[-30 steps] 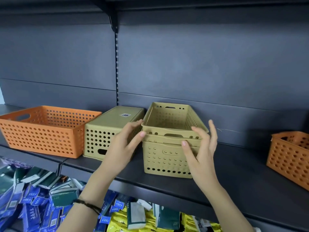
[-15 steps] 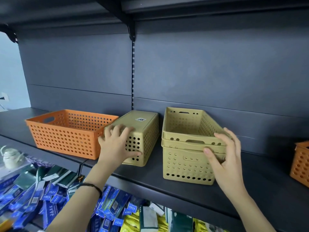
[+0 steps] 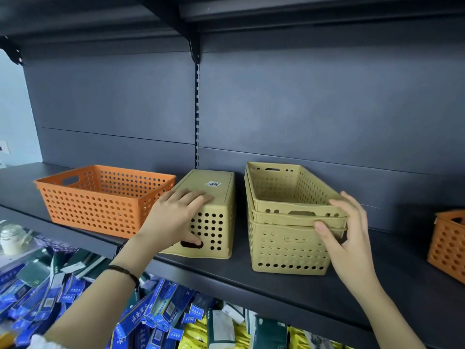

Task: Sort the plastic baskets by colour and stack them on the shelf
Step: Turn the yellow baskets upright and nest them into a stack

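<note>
Left grip [image 3: 176, 217] pinching upturned basket [image 3: 219, 197], thumb in slot; right grip [image 3: 344, 238] clasping stack [image 3: 284, 244] corner. Flipping one-handed, you are risking bumping orange basket [image 3: 100, 212].

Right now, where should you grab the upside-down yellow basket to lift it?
The upside-down basket's near end, from the front: the handle slot faces you low down, and the left hand grips there. The orange basket and the yellow stack flank its sides.
</note>
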